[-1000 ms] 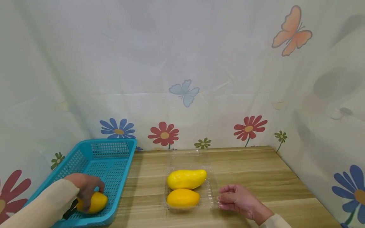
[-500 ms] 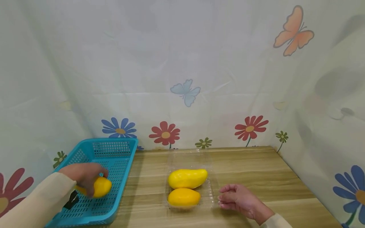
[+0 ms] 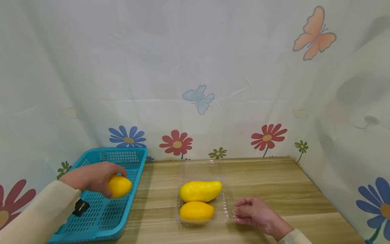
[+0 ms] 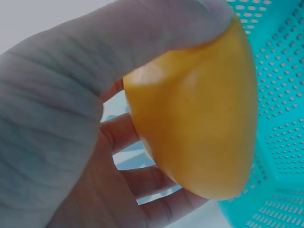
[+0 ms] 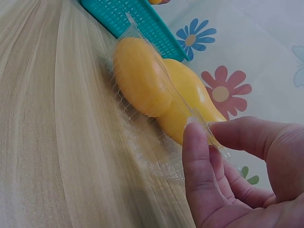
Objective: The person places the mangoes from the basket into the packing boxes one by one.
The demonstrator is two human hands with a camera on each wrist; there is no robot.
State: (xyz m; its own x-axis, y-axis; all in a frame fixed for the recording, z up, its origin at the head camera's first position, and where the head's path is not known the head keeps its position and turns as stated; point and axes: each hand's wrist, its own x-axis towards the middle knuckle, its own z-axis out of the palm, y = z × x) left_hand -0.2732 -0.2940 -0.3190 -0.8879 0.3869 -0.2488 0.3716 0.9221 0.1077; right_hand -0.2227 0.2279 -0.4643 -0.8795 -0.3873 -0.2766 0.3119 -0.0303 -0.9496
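My left hand [image 3: 99,178] grips a yellow-orange mango [image 3: 120,186] above the blue basket [image 3: 141,169]. In the left wrist view the thumb lies across the mango [image 4: 199,118] and the fingers curl round its far side. On the table, an open clear plastic clamshell box [image 3: 223,205] contains two mangoes: a long yellow one [image 3: 199,191] at the back and a rounder orange-yellow one [image 3: 196,211] in front. My right hand [image 3: 257,217] pinches the box's right rim between thumb and fingertips, as the right wrist view shows.
A small black object [image 3: 80,207] lies in the basket's left part, under my left sleeve. The box's lid [image 3: 201,169] lies folded back toward the flowered curtain [image 3: 195,67] behind the wood-grain table [image 3: 274,176]. Another curtain side bounds the right.
My left hand has lifted the mango from the basket floor and moved it up and to the right, uncovering the black object. The right hand and the box have stayed put.
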